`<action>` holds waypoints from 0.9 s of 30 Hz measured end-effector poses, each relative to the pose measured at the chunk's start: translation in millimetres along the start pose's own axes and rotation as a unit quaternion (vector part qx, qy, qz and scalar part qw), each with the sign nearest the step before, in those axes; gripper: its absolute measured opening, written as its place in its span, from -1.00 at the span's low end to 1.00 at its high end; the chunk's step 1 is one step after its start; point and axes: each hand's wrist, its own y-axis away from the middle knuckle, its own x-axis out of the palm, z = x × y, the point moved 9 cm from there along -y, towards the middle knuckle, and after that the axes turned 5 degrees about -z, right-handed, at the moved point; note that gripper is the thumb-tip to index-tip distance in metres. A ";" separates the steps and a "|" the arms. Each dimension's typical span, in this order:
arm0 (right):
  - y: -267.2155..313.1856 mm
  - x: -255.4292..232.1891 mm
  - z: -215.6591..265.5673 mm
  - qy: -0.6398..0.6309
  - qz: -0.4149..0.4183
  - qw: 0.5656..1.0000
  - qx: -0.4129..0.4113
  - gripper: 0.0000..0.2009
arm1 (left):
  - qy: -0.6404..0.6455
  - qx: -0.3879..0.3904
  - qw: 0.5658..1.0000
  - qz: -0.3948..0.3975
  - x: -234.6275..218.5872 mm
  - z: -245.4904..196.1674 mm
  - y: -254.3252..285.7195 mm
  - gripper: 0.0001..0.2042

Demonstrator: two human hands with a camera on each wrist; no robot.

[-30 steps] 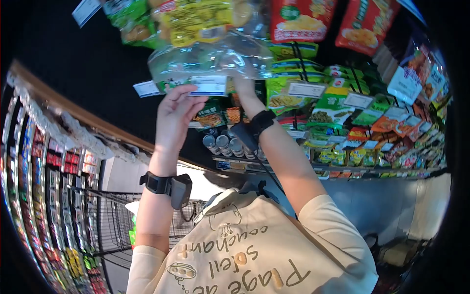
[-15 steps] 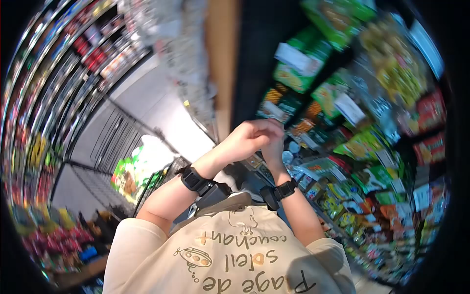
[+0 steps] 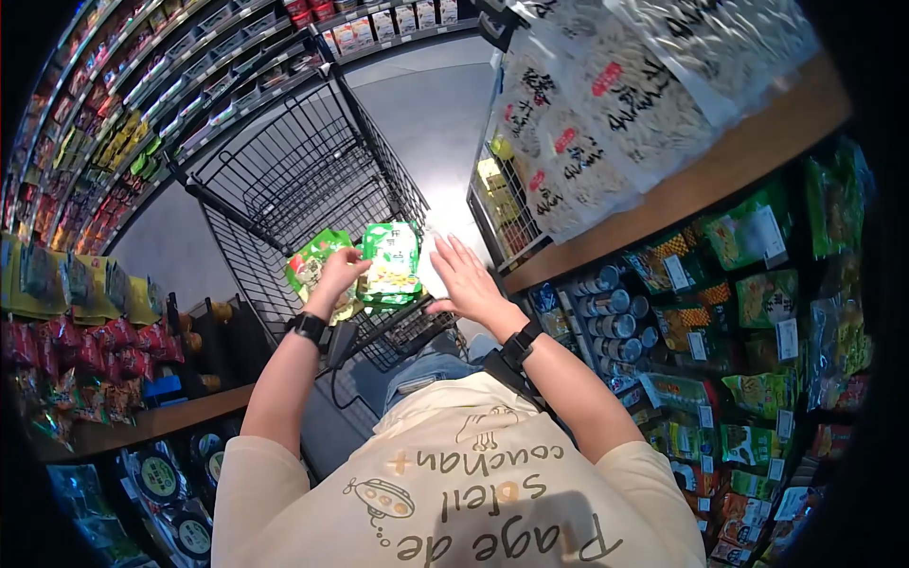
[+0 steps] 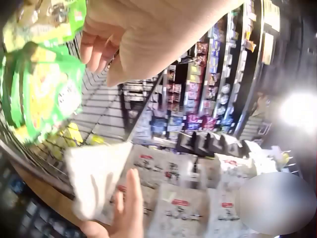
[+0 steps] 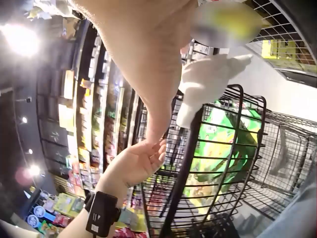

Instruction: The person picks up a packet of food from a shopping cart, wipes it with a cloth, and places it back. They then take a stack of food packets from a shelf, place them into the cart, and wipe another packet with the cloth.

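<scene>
My left hand (image 3: 333,282) hovers over the near end of a black wire shopping cart (image 3: 284,161), fingers loosely bent with nothing in them. In the right wrist view, the left hand (image 5: 133,166) is beside the cart's bar. My right hand (image 3: 471,282) is spread with straight fingers, right beside a soft white cloth-like thing (image 3: 433,265). The right wrist view shows this white thing (image 5: 203,82) draped at the cart's upper bar. Between the hands in the head view lie a green-and-white food packet (image 3: 390,260) and a yellow-green packet (image 3: 308,275).
White printed bags (image 3: 606,104) lie on a wooden ledge (image 3: 701,170) at the right, above shelves of cans (image 3: 611,303) and green packets. Red packets (image 3: 104,346) hang at the left. Tall stocked shelves (image 3: 189,71) stand beyond the cart.
The person has turned from the hanging food packets toward the cart. Both hands have left the price tags; they met in front of the body, then moved apart over the cart.
</scene>
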 end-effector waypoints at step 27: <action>-66.0 -66.7 108.3 -0.037 -0.093 0.988 -0.115 -0.38 | 0.539 0.064 0.840 0.000 -35.6 -167.6 81.3 -0.78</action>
